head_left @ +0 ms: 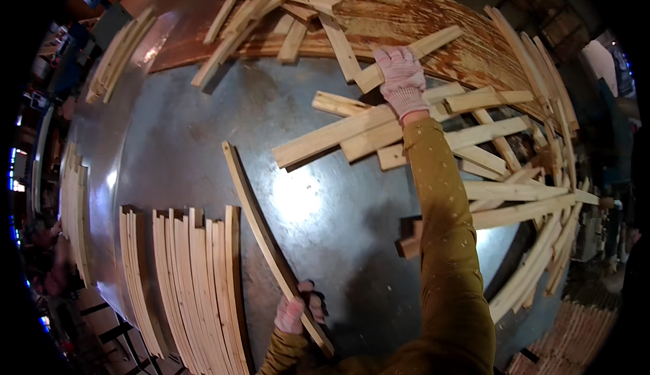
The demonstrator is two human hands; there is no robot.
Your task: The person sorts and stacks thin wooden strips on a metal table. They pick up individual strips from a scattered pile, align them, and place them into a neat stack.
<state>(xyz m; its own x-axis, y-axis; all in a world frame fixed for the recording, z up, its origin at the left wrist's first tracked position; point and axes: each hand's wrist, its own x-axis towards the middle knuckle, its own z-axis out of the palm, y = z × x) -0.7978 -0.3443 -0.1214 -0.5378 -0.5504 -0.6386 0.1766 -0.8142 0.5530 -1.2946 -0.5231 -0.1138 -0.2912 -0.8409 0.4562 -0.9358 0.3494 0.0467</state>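
Both of my hands wear pale pinkish work gloves with dark palms. Near the table's front edge my left hand (295, 313) is closed around the lower part of a long, narrow wooden strip (261, 229), which slants up and away to the left. Farther off, my right arm reaches out, and my right hand (401, 77) is wrapped over a shorter wooden board (433, 45) beside the far wood pile. Below that hand, several loose boards (338, 135) lie crossed over one another. My right forearm hides part of them.
The metal table (189, 124) carries a row of wooden strips (196, 273) standing side by side at the left front. A tangled pile (271, 3) rests on a worn plywood sheet (386, 9) at the far side. More boards (542, 239) jut over the right edge.
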